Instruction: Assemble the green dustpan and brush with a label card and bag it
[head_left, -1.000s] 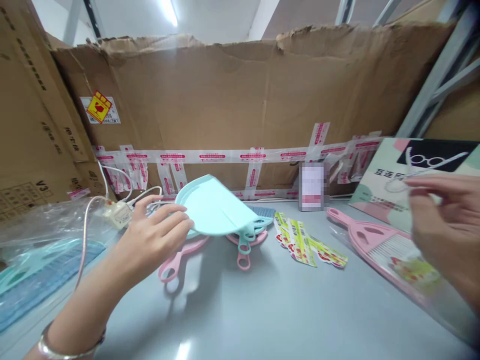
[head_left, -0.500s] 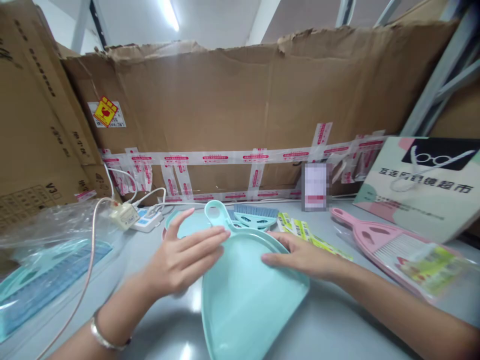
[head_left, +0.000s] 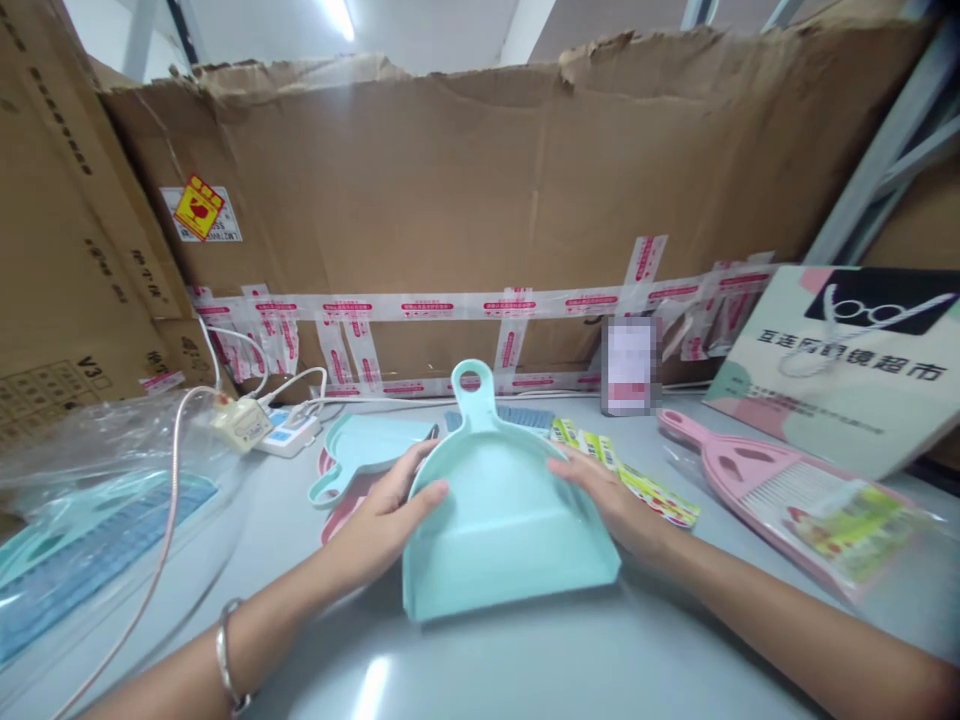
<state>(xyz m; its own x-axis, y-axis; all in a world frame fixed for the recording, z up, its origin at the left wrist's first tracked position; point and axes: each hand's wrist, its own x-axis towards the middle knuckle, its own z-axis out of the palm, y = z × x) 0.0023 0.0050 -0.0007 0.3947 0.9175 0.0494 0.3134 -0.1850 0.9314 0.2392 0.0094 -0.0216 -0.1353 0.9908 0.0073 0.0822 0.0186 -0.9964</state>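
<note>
A light turquoise dustpan [head_left: 510,530] is held up in the middle, its looped handle pointing away from me and its wide lip toward me. My left hand [head_left: 397,505] grips its left rim, thumb over the inner face. On the right rim, my right hand [head_left: 600,485] is closed with the thumb on top; its other fingers are partly hidden behind the pan. Behind the dustpan lies a brush with blue-grey bristles [head_left: 529,417], mostly covered. To the left, another turquoise dustpan [head_left: 367,445] rests over a pink piece [head_left: 349,515].
Yellow-green label cards [head_left: 652,495] lie right of the dustpan. Farther right are a bagged pink dustpan set [head_left: 772,480] and a printed bag [head_left: 832,370]. A power strip [head_left: 289,432], a cable [head_left: 176,480] and a bagged turquoise brush set [head_left: 97,545] occupy the left. A large carton [head_left: 450,190] stands behind.
My left hand has come down from beside the handle onto the left rim. The dustpan has turned and tilted, its handle now pointing straight away, uncovering the other dustpan at left.
</note>
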